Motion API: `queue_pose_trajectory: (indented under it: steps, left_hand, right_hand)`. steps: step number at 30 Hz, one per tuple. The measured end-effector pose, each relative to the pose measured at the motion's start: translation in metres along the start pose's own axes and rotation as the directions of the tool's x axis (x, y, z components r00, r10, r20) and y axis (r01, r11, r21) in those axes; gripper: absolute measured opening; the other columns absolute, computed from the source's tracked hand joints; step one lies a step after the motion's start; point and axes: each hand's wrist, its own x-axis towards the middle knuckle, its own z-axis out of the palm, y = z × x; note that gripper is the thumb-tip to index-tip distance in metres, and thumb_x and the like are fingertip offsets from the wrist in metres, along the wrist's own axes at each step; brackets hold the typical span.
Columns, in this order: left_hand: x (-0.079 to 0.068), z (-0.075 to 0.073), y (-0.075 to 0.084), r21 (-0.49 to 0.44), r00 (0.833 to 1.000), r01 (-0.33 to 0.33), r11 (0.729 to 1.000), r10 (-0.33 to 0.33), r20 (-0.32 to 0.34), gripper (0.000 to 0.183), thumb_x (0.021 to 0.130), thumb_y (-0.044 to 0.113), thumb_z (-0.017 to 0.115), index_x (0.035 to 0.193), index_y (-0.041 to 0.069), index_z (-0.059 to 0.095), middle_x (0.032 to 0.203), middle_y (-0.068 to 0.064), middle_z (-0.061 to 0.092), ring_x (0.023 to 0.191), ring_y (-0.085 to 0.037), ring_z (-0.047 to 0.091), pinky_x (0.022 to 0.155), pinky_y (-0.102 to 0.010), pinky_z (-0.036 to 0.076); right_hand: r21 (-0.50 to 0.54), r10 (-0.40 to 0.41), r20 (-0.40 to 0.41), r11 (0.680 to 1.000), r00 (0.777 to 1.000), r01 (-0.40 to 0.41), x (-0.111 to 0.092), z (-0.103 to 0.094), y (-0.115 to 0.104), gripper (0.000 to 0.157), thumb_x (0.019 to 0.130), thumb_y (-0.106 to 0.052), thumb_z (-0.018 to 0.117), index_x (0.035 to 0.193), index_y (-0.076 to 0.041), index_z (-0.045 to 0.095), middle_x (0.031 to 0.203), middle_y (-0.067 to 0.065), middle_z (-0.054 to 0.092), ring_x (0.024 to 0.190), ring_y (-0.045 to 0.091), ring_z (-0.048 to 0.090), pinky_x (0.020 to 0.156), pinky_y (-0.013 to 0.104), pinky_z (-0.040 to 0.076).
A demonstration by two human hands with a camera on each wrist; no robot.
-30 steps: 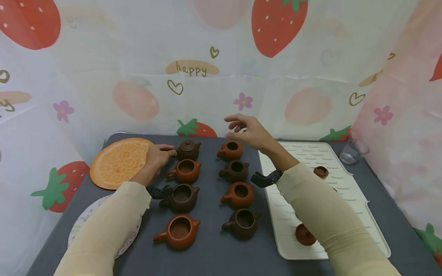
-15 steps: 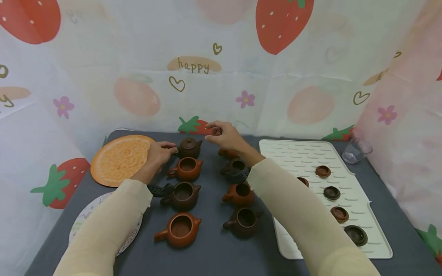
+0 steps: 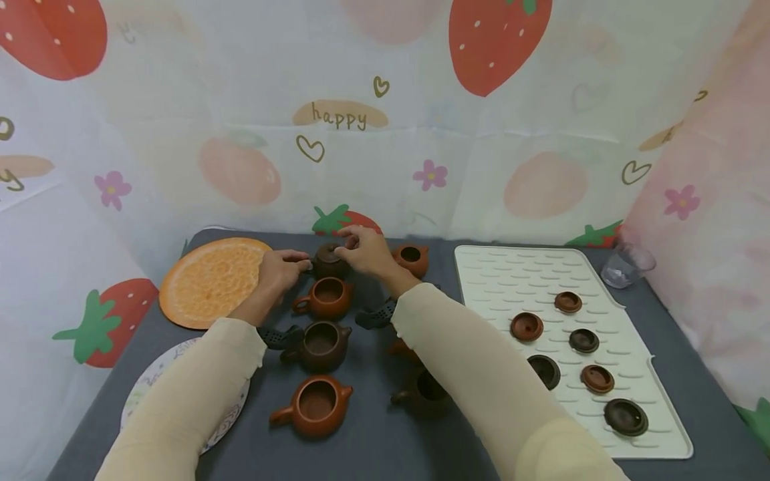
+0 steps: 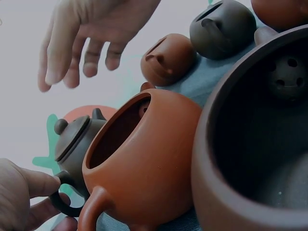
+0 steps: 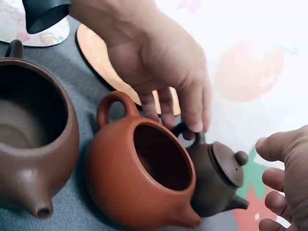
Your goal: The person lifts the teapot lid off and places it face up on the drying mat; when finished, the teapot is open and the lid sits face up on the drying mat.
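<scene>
My left hand (image 3: pixel 278 272) pinches the handle (image 4: pixel 67 210) of a small dark brown teapot (image 3: pixel 330 268) at the back of the table. That teapot wears its lid (image 4: pixel 72 138), with a round knob (image 4: pixel 60 126) on top. My right hand (image 3: pixel 368 254) hovers just over and beside it, fingers loosely bent; the wrist views show a gap between the fingers and the lid. Directly in front stands a lidless reddish-brown teapot (image 3: pixel 327 307). Nearer are a lidless dark teapot (image 3: pixel 321 357) and a lidless reddish one (image 3: pixel 315 427).
A second row of lidless teapots (image 3: pixel 416 268) stands to the right, partly behind my right arm. Several loose lids (image 3: pixel 526 327) lie on a white tray (image 3: pixel 502 264). A clear cup (image 3: pixel 625 270) stands at back right. An orange round mat (image 3: pixel 207 280) and a patterned plate (image 3: pixel 144 384) lie left.
My right hand has moved left and down, from above the right row to beside the dark teapot's lid. My left hand stays at the handle.
</scene>
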Motion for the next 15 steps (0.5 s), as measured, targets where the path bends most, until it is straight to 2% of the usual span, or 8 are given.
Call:
queue_pose_trajectory:
  steps: [5,15]
  left_hand:
    - [0.0,-0.002,-0.001,0.006,1.0,-0.007,1.0,0.007,-0.007,0.025,0.095,0.016,0.062,0.116,0.004,0.07,0.117,-0.015,0.061,0.102,-0.031,0.058,0.081,-0.042,0.049]
    - [0.001,-0.001,-0.003,0.002,1.0,-0.028,1.0,0.028,0.002,0.026,0.095,0.017,0.063,0.117,0.004,0.07,0.118,-0.014,0.06,0.103,-0.03,0.057,0.082,-0.043,0.049]
  right_hand:
    - [-0.048,0.014,0.042,0.999,0.999,-0.012,0.005,0.01,-0.005,0.037,0.096,-0.021,0.063,0.131,-0.011,0.059,0.098,0.004,0.058,0.08,0.018,0.057,0.068,0.031,0.047]
    - [-0.118,0.088,0.019,0.989,0.996,-0.085,0.012,0.022,-0.006,0.038,0.097,-0.021,0.062,0.133,-0.01,0.058,0.094,0.004,0.057,0.077,0.018,0.055,0.065,0.03,0.046]
